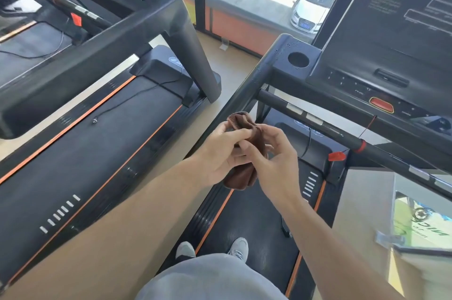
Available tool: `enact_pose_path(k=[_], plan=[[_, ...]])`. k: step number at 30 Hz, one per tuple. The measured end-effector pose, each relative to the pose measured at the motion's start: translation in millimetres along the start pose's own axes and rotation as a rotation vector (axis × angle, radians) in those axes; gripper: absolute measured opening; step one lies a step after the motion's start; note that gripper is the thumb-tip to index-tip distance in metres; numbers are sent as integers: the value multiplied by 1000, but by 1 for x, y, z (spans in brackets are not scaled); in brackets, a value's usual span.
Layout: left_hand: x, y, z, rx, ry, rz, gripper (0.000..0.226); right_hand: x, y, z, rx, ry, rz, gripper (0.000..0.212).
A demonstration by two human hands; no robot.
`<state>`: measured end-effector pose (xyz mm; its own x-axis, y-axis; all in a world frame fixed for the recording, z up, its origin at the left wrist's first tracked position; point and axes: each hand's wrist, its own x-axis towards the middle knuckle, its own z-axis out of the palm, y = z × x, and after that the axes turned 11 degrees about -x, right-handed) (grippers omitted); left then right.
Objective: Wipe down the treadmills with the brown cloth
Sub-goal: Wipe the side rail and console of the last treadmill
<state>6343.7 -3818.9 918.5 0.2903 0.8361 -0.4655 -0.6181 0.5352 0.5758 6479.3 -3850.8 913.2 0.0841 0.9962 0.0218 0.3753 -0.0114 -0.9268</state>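
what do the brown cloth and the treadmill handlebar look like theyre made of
Brown cloth: soft matte fabric, likely microfibre or terry; it bunches into folds. Handlebar: seemingly matte black foam or rubber grip with inset silvery, probably metal, plates.

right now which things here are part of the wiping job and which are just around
For the job:
brown cloth, held by left hand and right hand
near treadmill
left treadmill

Just around:
parked car
red safety clip
leaning sign
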Motion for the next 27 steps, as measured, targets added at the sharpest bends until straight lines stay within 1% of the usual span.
enact_pose_path(k=[2,4,7,9,12,15,18,20,22,25,27], plan=[[-1,2,1,-40,5,-43,29,4,4,0,21,37,45,17],[-1,7,-4,-35,51,-111,32,8,8,-4,61,50,69,16],[3,17,-13,169,198,-151,42,11,8,-11,52,-8,-12,18],[8,23,-17,388,241,-149,36,10,7,-12,74,-84,-4,17],[15,29,-22,593,190,-186,22,10,11,-10,78,-132,18,14],[17,39,-27,763,67,-393,17,8,17,-10,103,-208,24,14],[23,47,-37,904,1,-584,18,4,24,-10,146,-291,58,17],[28,48,-40,983,-4,-620,20,4,30,-11,164,-281,81,10],[31,45,-40,1091,-15,-627,20,4,30,-13,186,-272,100,12],[36,35,-37,1294,-59,-654,25,4,27,-14,154,-353,82,9],[38,29,-33,1364,-62,-631,26,5,24,-12,99,-360,76,10]])
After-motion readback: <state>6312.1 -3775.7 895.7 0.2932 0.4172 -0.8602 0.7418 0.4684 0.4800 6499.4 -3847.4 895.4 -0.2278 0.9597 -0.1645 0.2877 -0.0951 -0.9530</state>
